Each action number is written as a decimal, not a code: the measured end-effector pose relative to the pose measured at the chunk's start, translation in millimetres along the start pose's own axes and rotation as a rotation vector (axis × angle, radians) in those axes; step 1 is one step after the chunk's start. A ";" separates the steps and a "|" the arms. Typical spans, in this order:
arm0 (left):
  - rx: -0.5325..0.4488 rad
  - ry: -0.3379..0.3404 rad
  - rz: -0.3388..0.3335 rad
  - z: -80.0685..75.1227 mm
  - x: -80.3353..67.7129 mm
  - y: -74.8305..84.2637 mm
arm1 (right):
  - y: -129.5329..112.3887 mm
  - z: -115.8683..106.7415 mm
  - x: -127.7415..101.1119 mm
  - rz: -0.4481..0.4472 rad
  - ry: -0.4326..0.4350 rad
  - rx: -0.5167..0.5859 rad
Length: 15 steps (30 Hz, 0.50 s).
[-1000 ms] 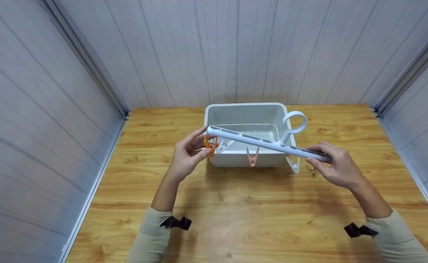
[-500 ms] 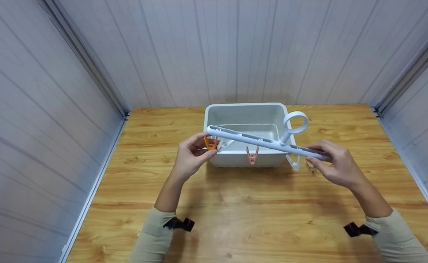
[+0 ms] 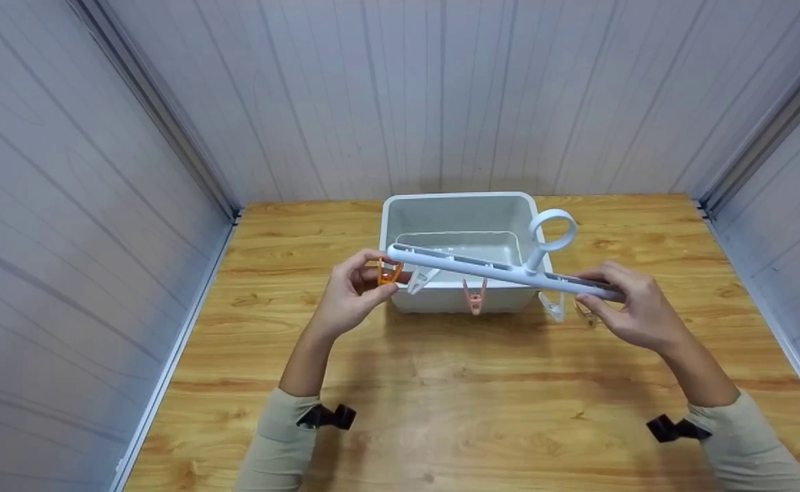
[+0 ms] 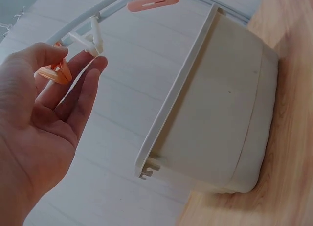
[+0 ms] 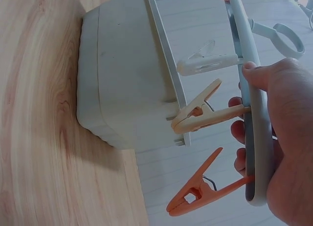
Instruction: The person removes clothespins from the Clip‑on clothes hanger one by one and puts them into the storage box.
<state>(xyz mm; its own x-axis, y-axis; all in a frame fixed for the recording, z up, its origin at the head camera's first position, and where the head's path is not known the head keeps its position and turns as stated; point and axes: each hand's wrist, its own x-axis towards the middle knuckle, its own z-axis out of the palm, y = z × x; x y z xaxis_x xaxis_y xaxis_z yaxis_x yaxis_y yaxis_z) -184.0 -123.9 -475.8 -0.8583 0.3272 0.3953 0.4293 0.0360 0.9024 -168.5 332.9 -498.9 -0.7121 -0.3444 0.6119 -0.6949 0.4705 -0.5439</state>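
Note:
A white hanger bar [image 3: 468, 267] with a ring [image 3: 554, 230] on top slants above the bin, its left end higher in the head view. My right hand [image 3: 624, 306] grips the bar's right end, fingers wrapped around it. At the other end my left hand [image 3: 353, 295] pinches an orange clothespin [image 3: 388, 273] hanging there. Along the bar hang a white clothespin [image 3: 421, 279], a pink clothespin [image 3: 475, 297] and a clear-white clothespin [image 5: 208, 63]. A cream clothespin [image 5: 210, 113] and an orange-red clothespin [image 5: 205, 189] hang by my right hand.
Behind and below the bar stands a light grey bin [image 3: 460, 197] on the wood-grain table [image 3: 440, 396]. A clear rectangular outline shows inside it. Panelled walls [image 3: 406, 96] enclose the table at the back and both sides.
The bar's left end has dipped slightly. My left hand went a little right, then back left, staying at the orange clothespin. The right hand keeps its grip on the bar.

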 end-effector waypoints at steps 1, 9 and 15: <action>0.004 0.001 0.011 -0.8 0.0 -0.3 | -0.1 0.0 0.2 0.000 0.000 -0.005; -0.042 0.017 0.050 -3.4 -1.5 -0.9 | -1.0 1.4 0.7 0.003 0.012 -0.008; -0.046 -0.027 0.027 -5.7 -1.1 1.7 | -1.6 0.0 0.7 0.004 0.007 -0.007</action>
<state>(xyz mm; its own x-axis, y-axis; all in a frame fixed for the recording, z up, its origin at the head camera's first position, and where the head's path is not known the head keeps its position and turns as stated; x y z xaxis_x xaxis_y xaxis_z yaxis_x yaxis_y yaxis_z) -183.9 -129.6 -473.7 -0.8384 0.3531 0.4153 0.4383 -0.0163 0.8987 -167.8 331.9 -497.6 -0.7140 -0.3369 0.6137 -0.6914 0.4775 -0.5422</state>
